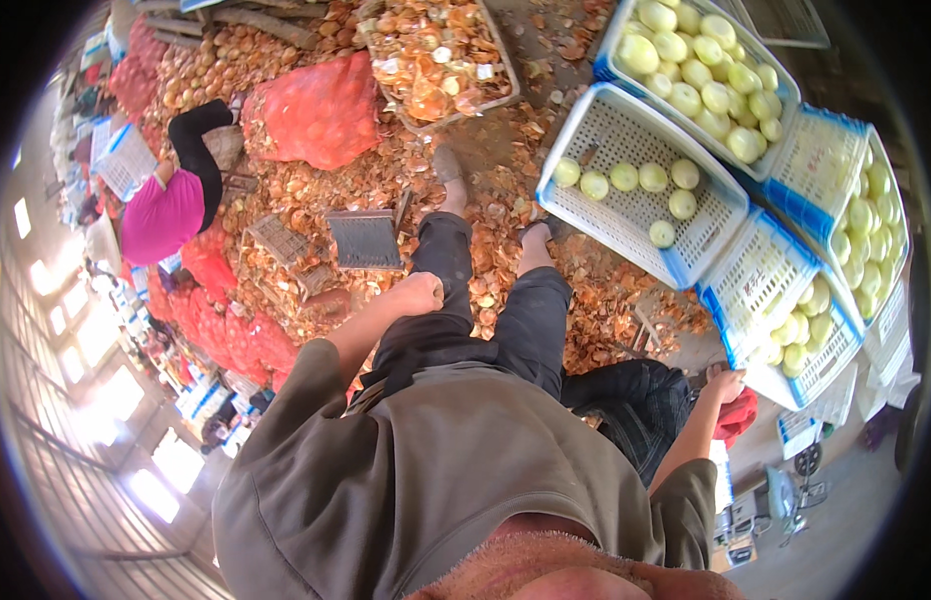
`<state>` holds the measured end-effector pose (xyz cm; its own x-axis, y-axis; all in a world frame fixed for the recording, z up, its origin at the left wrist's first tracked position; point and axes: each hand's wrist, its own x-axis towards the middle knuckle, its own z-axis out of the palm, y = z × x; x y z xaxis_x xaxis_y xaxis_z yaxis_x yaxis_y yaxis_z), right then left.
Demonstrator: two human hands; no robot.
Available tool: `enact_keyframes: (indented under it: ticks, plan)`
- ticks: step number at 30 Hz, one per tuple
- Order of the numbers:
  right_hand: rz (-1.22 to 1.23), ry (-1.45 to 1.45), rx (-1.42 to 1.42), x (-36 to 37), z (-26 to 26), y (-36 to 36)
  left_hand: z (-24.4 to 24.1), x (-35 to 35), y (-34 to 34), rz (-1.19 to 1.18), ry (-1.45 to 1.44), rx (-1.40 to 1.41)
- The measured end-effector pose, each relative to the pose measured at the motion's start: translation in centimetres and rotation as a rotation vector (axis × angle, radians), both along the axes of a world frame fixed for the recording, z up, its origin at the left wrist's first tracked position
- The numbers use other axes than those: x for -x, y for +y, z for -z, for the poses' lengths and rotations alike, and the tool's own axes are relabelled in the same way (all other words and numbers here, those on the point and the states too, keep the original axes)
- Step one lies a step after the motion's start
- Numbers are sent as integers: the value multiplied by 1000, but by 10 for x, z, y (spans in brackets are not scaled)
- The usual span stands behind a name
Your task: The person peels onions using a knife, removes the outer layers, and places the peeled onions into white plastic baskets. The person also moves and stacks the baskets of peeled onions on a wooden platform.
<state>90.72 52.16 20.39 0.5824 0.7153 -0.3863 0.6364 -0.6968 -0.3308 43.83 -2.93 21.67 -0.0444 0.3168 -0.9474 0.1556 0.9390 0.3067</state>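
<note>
My left hand (423, 293) is curled into a fist above my thigh, and nothing shows sticking out of it. On the other side, my right hand (726, 384) is close to the rim of a white and blue plastic crate (765, 277) holding peeled onions (799, 330); whether it grips anything cannot be told. Red cloth (738, 416) lies just beside that hand. A second crate (600, 202) has several peeled onions on its slotted bottom. Behind it stands a fuller crate of peeled onions (705, 75).
Onion skins (480, 187) cover the floor around my feet. A small low stool (366, 240) stands near my leg. Red mesh sacks (315, 112), a basket of skins (443, 67) and wooden poles (263, 26) lie farther off. A person in a pink top (162, 217) is at the left.
</note>
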Motion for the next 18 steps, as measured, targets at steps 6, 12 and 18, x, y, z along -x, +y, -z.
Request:
enact_keyframes:
  ticks: [6,12,18]
  plan:
    - [-165,78,-19,2,28,-57,11,28,-40,-197,-43,-49]
    - [-231,437,564,187,26,-183,4,74,-77,-348,-37,-71]
    - [-550,591,790,361,20,-259,4,118,-107,-496,-42,-114]
